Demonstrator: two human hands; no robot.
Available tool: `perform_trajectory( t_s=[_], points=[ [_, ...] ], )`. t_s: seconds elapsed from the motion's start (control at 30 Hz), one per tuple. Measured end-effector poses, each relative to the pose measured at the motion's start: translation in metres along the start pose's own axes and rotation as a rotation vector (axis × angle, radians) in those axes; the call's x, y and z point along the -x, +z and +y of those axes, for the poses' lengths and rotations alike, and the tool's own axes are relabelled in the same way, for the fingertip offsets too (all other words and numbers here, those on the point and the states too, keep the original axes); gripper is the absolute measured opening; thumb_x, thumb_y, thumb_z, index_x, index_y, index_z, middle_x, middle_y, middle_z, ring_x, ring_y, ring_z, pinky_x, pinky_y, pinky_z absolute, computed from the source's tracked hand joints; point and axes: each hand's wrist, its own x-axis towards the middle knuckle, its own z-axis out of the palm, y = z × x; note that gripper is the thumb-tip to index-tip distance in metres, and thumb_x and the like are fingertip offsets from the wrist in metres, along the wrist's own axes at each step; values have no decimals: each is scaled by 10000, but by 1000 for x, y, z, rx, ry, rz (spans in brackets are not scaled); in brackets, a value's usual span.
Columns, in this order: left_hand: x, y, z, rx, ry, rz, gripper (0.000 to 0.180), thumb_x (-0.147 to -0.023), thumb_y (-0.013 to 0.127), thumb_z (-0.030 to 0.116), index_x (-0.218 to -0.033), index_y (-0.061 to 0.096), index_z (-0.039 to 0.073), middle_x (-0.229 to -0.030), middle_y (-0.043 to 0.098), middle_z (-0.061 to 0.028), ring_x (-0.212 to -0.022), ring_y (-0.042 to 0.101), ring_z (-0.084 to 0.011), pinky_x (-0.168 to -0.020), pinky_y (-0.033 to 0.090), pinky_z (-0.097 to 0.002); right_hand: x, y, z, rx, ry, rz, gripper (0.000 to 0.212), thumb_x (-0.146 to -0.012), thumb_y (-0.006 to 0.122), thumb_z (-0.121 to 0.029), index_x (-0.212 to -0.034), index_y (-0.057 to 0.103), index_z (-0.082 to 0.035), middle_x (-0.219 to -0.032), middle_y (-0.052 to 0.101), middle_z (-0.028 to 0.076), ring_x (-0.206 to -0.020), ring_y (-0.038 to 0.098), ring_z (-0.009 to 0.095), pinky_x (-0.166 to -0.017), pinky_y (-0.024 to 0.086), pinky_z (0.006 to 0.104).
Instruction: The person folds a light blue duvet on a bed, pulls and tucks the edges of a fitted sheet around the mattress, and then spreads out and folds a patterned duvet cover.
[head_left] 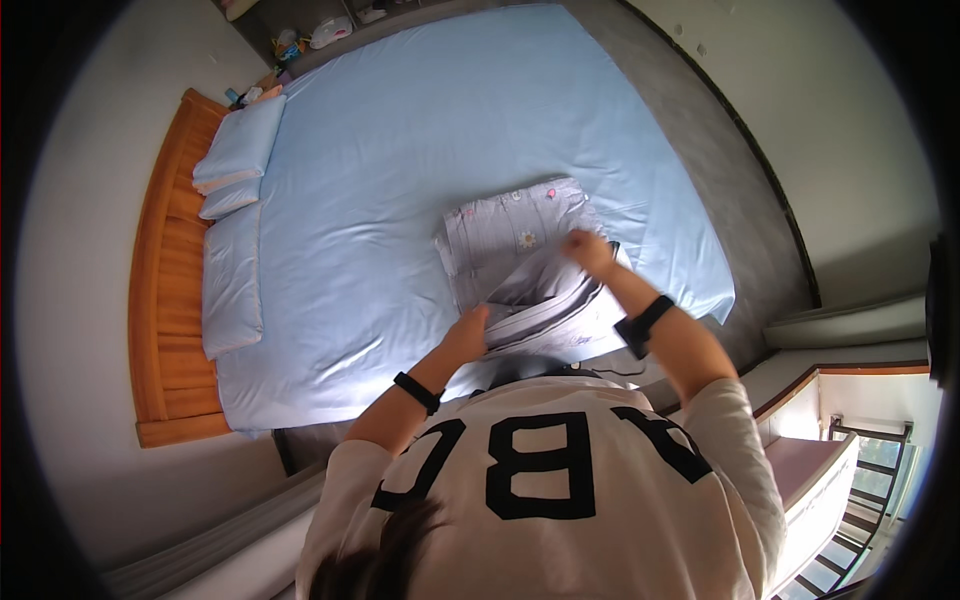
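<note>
A folded grey cloth point(490, 240), printed with small flowers and looking like bedding, lies near the front edge of the bed. Its near part is lifted and bunched into loose folds. My left hand point(467, 334) is closed on the cloth's near left corner. On the right side, my right hand point(588, 254) is closed at the cloth's edge and slightly blurred; its fingertips are partly hidden. Between the two hands the raised layer sags in curved creases. Each wrist wears a black band.
A light blue sheet point(400, 130) covers the bed. Blue pillows point(235, 285) rest against the wooden headboard point(175, 300) at the left. Beyond the far edge, a shelf holds a white object point(330, 32). Grey floor point(700, 130) runs along the right side, and a window with bars is at lower right.
</note>
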Motion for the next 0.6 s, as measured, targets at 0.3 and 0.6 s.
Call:
perform_trajectory(
  t_s=[0.3, 0.6],
  points=[
    [-26, -208, -119, -544, -272, 340, 163, -619, 463, 41, -760, 543, 28, -772, 547, -159, -734, 520, -323, -650, 421, -379, -48, -358, 67, 908, 251, 612, 213, -818, 388, -241, -798, 486, -53, -647, 474, 46, -517, 444, 133, -449, 389, 273],
    [61, -284, -226, -794, -739, 101, 164, -661, 493, 112, -797, 558, 47, -828, 566, -150, -807, 533, -295, -702, 425, -347, 41, -397, 192, -1047, 184, 942, 122, -798, 434, -149, -809, 485, -39, -678, 493, 30, -581, 483, 131, -526, 442, 258]
  ],
)
